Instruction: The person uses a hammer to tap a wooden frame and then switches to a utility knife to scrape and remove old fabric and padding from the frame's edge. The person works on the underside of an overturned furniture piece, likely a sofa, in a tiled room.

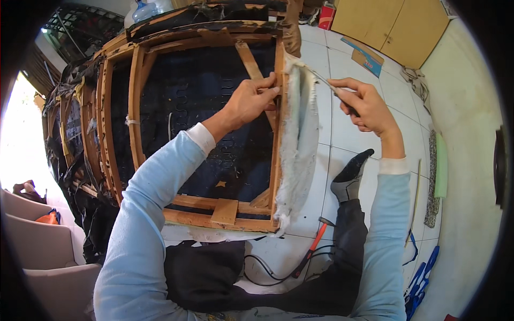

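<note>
A stripped sofa frame (140,101) of bare wood stands before me, dark cloth and wavy springs showing inside it. My left hand (249,101) is closed at its right-hand wooden rail (279,139), thumb and fingertips against the wood. White padding and pale cloth (302,144) hang down the outside of that rail. In my right hand (364,107), to the right of the rail, is a thin metal-shafted tool (321,78). Its shaft points up and left to the top of the padding. My fingers hide most of its handle, so its exact kind is unclear.
A hammer (313,249) with a red and black handle lies on the tiles beside my leg, near a black cable (262,262). Flattened cardboard (367,60) lies before a yellow cabinet (388,27). Grey seats (40,243) stand at left; blue straps (423,283) lie at right.
</note>
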Tool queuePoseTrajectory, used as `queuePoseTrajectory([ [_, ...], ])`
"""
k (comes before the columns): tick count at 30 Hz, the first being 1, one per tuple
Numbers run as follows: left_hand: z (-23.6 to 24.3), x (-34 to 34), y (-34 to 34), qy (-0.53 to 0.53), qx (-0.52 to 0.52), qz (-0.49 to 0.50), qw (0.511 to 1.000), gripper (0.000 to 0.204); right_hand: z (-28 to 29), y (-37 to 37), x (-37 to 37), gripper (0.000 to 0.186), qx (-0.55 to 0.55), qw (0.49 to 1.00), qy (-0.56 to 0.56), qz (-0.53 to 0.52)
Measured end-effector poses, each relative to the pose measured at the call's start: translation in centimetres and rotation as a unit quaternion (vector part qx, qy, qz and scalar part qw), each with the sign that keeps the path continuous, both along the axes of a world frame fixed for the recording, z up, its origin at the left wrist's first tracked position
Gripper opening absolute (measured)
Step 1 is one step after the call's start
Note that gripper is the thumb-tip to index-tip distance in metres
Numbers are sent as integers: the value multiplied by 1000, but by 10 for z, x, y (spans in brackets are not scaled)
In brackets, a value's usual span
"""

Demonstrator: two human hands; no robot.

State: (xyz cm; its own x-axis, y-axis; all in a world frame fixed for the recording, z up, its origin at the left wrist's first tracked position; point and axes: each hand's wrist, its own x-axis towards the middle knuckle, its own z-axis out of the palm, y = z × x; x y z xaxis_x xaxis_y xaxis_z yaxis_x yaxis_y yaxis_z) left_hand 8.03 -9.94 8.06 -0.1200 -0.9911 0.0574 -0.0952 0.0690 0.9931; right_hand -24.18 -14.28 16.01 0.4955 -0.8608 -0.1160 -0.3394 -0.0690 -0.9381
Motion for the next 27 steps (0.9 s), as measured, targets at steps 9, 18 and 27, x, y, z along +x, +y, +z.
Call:
queuePoseTrajectory([
  [9, 6, 11, 5, -137, -43, -6, 990, 58, -8, 43, 30, 36, 177, 963, -201, -39],
  [18, -1, 7, -9, 13, 0, 39, 999, 57, 180, 12, 189, 29, 439, 483, -722, -230],
  [27, 42, 7, -20, -133, -205, 151, 958, 50, -29, 174, 106, 60, 131, 929, -311, -149],
])
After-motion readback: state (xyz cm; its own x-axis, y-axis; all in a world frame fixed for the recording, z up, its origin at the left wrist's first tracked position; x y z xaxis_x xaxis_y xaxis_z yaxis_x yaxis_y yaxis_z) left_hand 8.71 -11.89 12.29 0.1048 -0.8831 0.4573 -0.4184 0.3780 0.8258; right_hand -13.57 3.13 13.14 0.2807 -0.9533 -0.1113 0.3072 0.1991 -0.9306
